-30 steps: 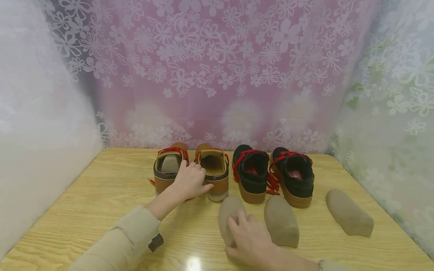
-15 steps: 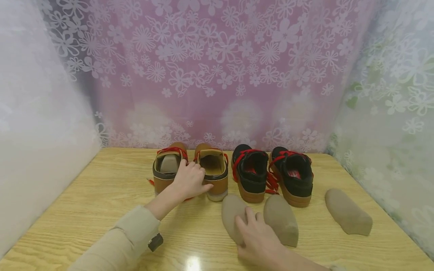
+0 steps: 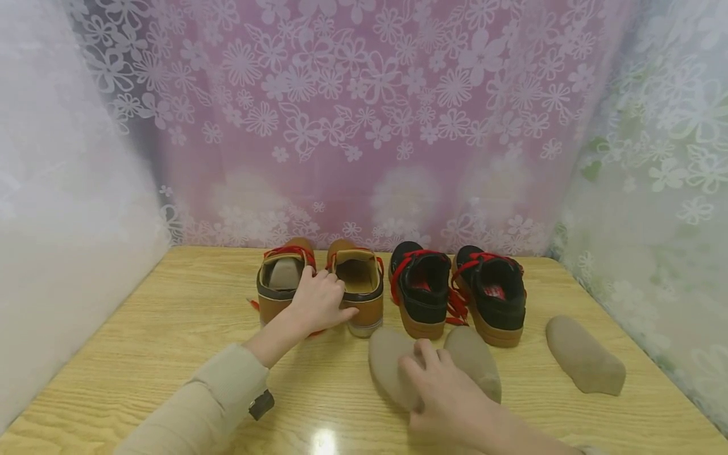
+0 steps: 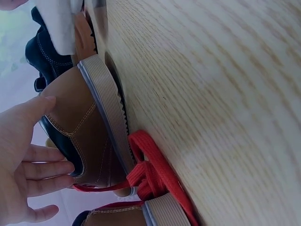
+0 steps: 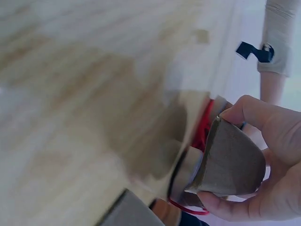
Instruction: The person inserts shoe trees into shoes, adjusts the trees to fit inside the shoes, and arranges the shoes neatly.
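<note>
My right hand (image 3: 440, 382) grips a beige moulded shoe insert (image 3: 389, 363) over the front middle of the table. In the right wrist view, thumb and fingers hold that insert (image 5: 233, 160) by its sides, its cut end facing the camera. A similar insert (image 3: 474, 357) lies partly hidden behind the hand. Between two tan shoes with red laces is my left hand (image 3: 321, 300). Its thumb touches the heel of the right tan shoe (image 4: 75, 103) in the left wrist view, fingers extended along the dark collar. The left tan shoe (image 3: 275, 309) has an insert (image 3: 286, 276) inside.
Two black shoes, a left one (image 3: 433, 303) and a right one (image 3: 503, 306), stand right of the tan pair, with red laces (image 3: 457, 309) between them. A further insert (image 3: 586, 357) lies at the table's right. A floral curtain (image 3: 364, 126) hangs behind.
My right hand has moved a little to the right and tilted the insert it holds, covering more of the insert beside it. My left hand has stayed at the tan shoes.
</note>
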### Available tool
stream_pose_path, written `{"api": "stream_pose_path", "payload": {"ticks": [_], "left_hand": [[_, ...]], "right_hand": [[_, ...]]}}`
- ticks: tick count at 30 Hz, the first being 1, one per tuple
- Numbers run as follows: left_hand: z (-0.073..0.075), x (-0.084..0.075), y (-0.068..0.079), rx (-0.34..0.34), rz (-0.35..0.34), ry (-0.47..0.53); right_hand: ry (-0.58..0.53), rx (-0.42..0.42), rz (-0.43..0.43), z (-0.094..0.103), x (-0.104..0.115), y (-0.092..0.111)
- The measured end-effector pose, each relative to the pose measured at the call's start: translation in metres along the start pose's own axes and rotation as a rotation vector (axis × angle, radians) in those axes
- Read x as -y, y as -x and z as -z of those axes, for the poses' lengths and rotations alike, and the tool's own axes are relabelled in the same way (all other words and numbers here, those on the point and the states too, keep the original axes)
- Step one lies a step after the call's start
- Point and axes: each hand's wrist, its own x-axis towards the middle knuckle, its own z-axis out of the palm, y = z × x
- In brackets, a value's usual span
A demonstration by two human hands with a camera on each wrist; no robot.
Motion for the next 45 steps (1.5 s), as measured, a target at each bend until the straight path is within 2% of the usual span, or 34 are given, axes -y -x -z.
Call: {"api": "stream_pose_path", "payload": {"ticks": [5, 10, 17, 25, 31, 39, 45], "left_hand": [[0.0, 0.0, 0.0, 0.008, -0.001, -0.002], [0.001, 0.0, -0.001, 0.0, -0.002, -0.004], [0.001, 0.001, -0.001, 0.004, -0.004, -0.001], [0.0, 0.002, -0.001, 0.01, 0.0, -0.01], [-0.001, 0.003, 0.002, 0.018, -0.003, -0.007], [-0.003, 0.005, 0.007, -0.025, -0.051, 0.028], [-0.006, 0.006, 0.01, -0.04, -0.074, 0.02]], "right_hand": [[0.005, -0.027, -0.001, 0.012, -0.002, -0.002], [0.037, -0.092, 0.036, 0.022, -0.002, -0.005], [0.043, -0.148, 0.075, 0.027, -0.003, -0.011], [0.035, -0.106, 0.041, 0.041, -0.007, -0.023], [-0.028, -0.094, 0.036, 0.054, -0.011, -0.029], [-0.051, -0.099, 0.033, 0.064, -0.021, -0.046], [-0.098, -0.057, 0.001, 0.068, -0.028, -0.063]]}}
